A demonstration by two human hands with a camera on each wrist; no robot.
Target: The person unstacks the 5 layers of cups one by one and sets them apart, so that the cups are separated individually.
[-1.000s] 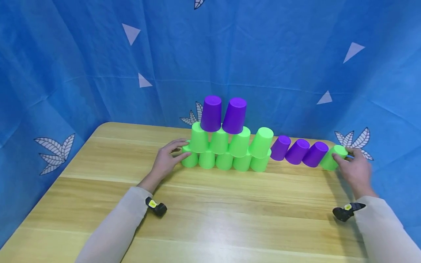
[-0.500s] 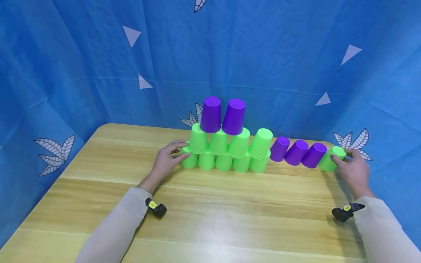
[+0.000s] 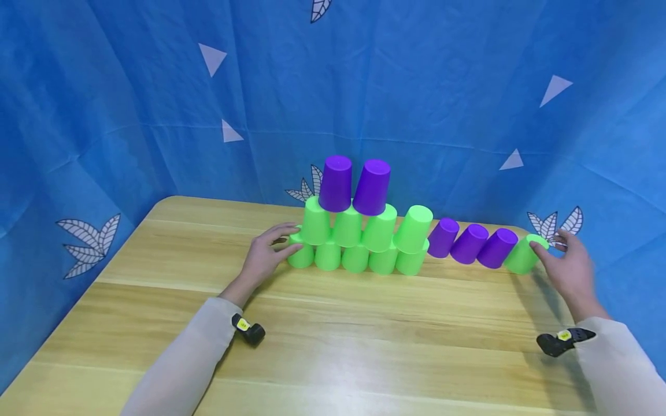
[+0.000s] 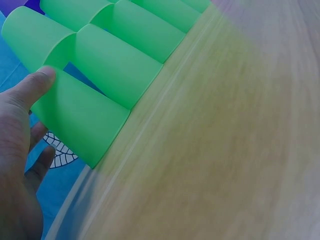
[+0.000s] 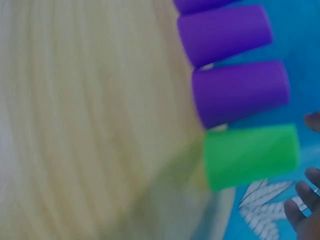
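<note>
A wood-grained table (image 3: 333,341) stands before a patterned blue curtain (image 3: 442,86). Fingers wide, the left hand (image 3: 262,254) touches the stack's bottom-left green cup (image 4: 82,120); the right hand (image 3: 572,271), also spread, is just beside the rightmost green cup (image 3: 520,257). The blurred right wrist view cuts that hand off.

Head camera looks forward-down; tilted, closer black wrist cameras (image 3: 252,333) share opposite ends of its green-and-purple plastic cup row (image 3: 382,230).

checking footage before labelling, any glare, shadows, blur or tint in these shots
Head view: pale glare on the near tabletop, shadow near the right hand; right wrist view: green cup softly blurred, dim shadow across the tabletop; left wrist view: pinkish haze top right.
</note>
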